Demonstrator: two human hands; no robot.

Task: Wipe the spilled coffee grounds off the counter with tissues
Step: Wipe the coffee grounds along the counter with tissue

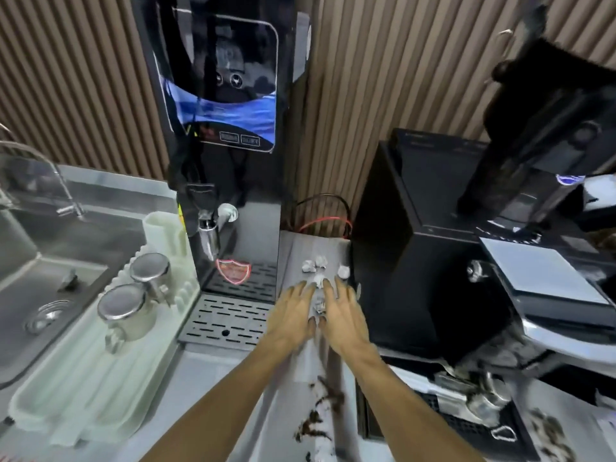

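Note:
Both my hands lie flat, palms down, side by side on the narrow strip of grey counter [300, 248] between two machines. My left hand [295, 311] and my right hand [343, 311] have their fingers spread and hold nothing. Several crumpled white tissue balls [315, 263] lie just beyond my fingertips, and one small ball [320, 306] sits in the gap between my hands. Dark coffee grounds [321, 415] are scattered on the counter nearer to me, between my forearms.
A tall black water boiler [226, 128] with a drip tray [230, 315] stands left of my hands. A black box machine [423, 235] stands right. Further left are a pale tray [66, 388] with two metal cups and a steel sink [40, 261].

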